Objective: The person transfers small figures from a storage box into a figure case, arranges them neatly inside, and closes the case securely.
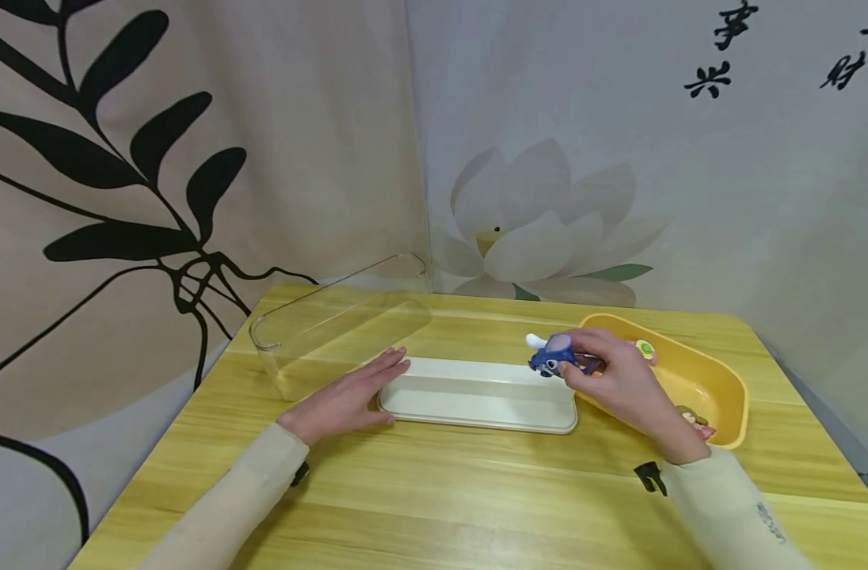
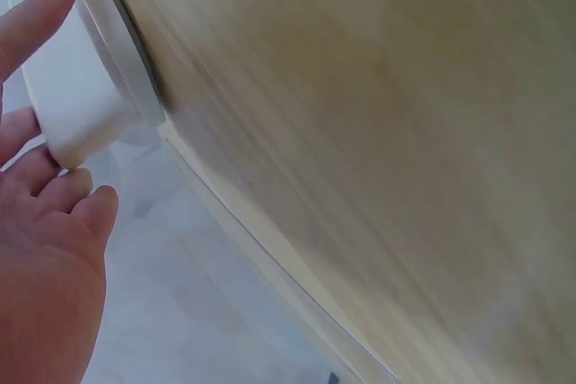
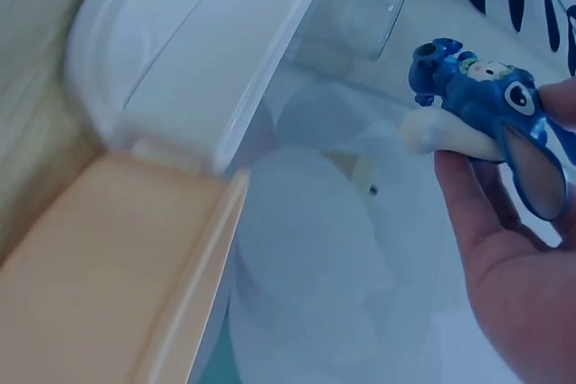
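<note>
A blue figurine [image 1: 552, 355] with a white part is pinched in the right hand [image 1: 630, 388], above the right end of a long white tray [image 1: 477, 393]. In the right wrist view the figurine [image 3: 477, 101] shows a large eye and a small face, held between thumb and fingers of the right hand [image 3: 522, 285]. The left hand [image 1: 348, 400] rests at the tray's left end with its fingers extended. From the left wrist view, the left hand [image 2: 45, 258] touches the end of the white tray [image 2: 76, 87].
A yellow bin [image 1: 719, 388] at the right holds a figurine with brown hair [image 1: 693, 419] and a green-and-pink piece [image 1: 646, 351]. A clear, open-topped cover [image 1: 320, 340] stands behind the left hand. Printed curtains hang behind the wooden table [image 1: 477, 499].
</note>
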A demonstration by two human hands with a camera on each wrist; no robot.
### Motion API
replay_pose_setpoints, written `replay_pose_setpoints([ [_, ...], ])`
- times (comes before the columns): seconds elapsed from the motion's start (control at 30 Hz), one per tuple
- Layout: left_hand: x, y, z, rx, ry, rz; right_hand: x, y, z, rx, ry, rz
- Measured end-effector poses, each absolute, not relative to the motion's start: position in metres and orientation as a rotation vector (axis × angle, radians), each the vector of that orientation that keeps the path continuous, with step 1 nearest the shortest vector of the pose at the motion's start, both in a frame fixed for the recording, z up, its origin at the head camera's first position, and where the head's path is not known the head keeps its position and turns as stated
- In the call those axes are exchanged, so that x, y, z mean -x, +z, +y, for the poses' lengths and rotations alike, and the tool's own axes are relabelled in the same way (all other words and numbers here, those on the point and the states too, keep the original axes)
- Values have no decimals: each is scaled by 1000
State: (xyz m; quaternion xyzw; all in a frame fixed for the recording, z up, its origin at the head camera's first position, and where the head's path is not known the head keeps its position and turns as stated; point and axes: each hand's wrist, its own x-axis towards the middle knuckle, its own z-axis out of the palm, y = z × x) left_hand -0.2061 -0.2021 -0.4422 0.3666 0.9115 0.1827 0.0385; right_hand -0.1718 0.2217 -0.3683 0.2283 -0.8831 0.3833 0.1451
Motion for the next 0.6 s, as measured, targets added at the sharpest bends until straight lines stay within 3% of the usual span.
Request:
replay_pose_setpoints([
  [0.6, 209, -444, -201, -1074, 589, 2808, 187, -377, 146, -690, 1432, -2642],
])
